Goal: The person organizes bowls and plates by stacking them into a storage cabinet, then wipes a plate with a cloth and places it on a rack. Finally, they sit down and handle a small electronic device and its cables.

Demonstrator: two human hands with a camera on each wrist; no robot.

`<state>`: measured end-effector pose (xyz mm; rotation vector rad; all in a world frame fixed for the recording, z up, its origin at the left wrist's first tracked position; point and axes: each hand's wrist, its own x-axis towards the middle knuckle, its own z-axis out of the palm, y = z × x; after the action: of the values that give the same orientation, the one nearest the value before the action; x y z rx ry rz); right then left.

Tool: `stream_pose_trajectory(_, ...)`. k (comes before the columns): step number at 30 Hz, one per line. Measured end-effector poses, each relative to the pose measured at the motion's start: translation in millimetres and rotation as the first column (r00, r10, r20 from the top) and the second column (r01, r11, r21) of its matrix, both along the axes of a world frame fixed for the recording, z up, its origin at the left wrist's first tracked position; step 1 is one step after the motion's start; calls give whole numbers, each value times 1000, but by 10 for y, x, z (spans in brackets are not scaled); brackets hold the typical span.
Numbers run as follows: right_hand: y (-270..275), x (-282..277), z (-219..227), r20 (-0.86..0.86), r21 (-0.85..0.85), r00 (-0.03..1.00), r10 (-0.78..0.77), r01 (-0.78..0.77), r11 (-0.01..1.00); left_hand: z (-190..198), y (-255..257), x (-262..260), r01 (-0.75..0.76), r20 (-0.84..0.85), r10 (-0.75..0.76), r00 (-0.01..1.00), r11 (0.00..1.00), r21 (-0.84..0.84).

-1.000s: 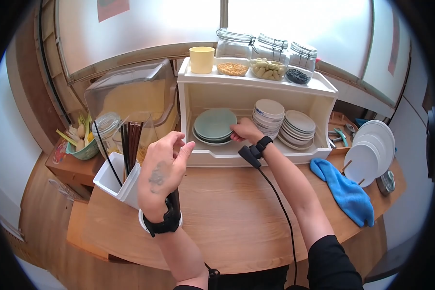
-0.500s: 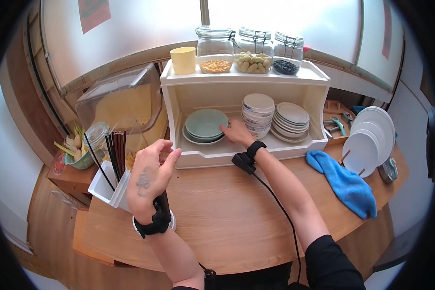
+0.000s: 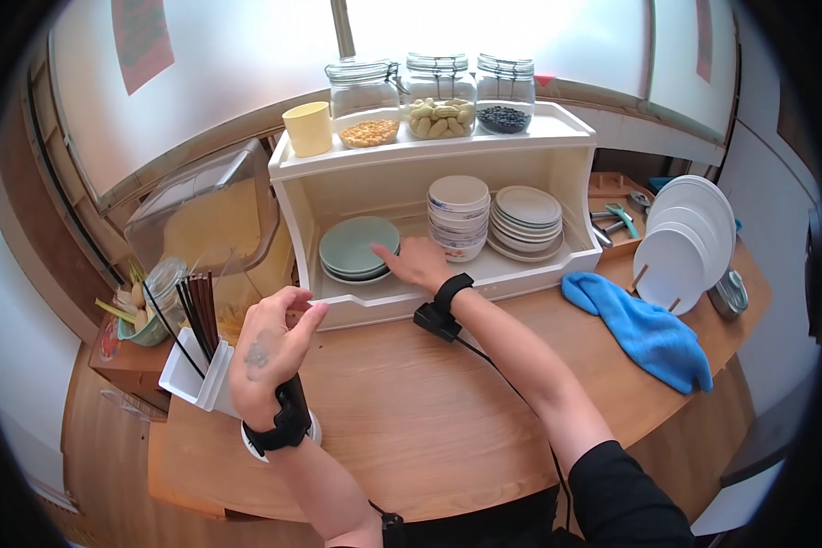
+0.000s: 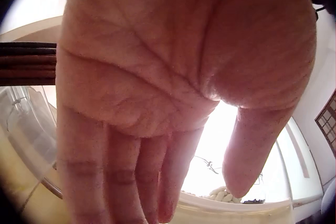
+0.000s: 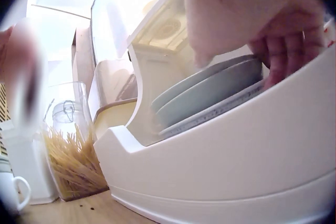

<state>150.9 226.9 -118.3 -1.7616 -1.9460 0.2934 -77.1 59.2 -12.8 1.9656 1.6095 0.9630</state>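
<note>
In the shelf's left part lies a stack of green plates (image 3: 352, 239), with a paler plate (image 5: 210, 113) under them. My right hand (image 3: 420, 260) grips the stack's right side. Its thumb reaches over the top plate, while the curled fingers (image 5: 294, 50) sit at the rim; the back of the hand partly hides them in the head view. My left hand (image 3: 269, 352) hovers above the table's left side, holding nothing. Its palm (image 4: 157, 61) shows bare in the left wrist view, fingers loosely bent. A white mug (image 3: 315, 429) stands partly hidden below the left wrist.
Right of the hand stand stacked bowls (image 3: 458, 219) and small plates (image 3: 527, 228). Glass jars (image 3: 438, 105) and a yellow cup (image 3: 308, 130) top the white shelf (image 3: 411, 306). A chopstick holder (image 3: 192, 379) is at left; a blue cloth (image 3: 639, 333) and racked white plates (image 3: 680, 256) are at right.
My right thumb has moved from the rim to over the top green plate, with the hand lying flatter. The head view has shifted; my left hand stays raised with nothing in it.
</note>
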Motion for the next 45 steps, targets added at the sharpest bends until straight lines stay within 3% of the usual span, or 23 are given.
stream_pose_trajectory(3,-205,37,134,-51,88,999,-1,5,996,-5,19,-22,-1,-36,1,999,1000,-3)
stream_pose_trajectory(6,-472,305,343,-121,462,983,138,-67,884,-3,27,-4,-20,-29,19,999,997,-69)
stream_pose_trajectory(9,-525,723,564,-185,503,980,73,31,864,-30,48,14,-25,-20,24,1000,996,-86)
stream_pose_trajectory(11,-412,1008,545,8,751,1000,-25,11,660,-41,56,40,-17,-61,12,998,996,-84)
stream_pose_trajectory(15,-254,1298,373,24,700,999,-26,2,714,-19,69,109,16,-78,-23,997,995,-94)
stream_pose_trajectory(17,-221,1358,281,-50,638,997,58,-13,770,-23,83,130,-1,-119,-13,993,994,-112)
stream_pose_trajectory(24,-188,1394,200,-113,634,990,84,7,773,-41,104,216,19,-150,-35,988,994,-108)
stream_pose_trajectory(30,-185,1561,235,-301,665,946,118,119,737,-63,130,210,7,-137,-28,990,988,-152)
stream_pose_trajectory(32,-178,1689,290,-453,524,890,47,223,822,-71,148,199,-5,-149,-19,989,987,-158)
stream_pose_trajectory(36,-137,1829,209,-268,652,955,127,83,754,-65,149,256,6,-164,-31,986,988,-153)
stream_pose_trajectory(38,-102,1741,173,-111,702,971,213,-75,708,-62,150,296,10,-189,-40,981,988,-156)
stream_pose_trajectory(39,-109,1699,169,-114,702,971,210,-70,709,-78,156,304,13,-192,-43,981,988,-156)
stream_pose_trajectory(41,-120,1633,157,-148,579,966,211,-88,811,-120,178,309,31,-200,-62,978,988,-153)
stream_pose_trajectory(45,-35,1615,85,-142,592,964,224,-99,800,-108,170,333,41,-194,-74,978,984,-171)
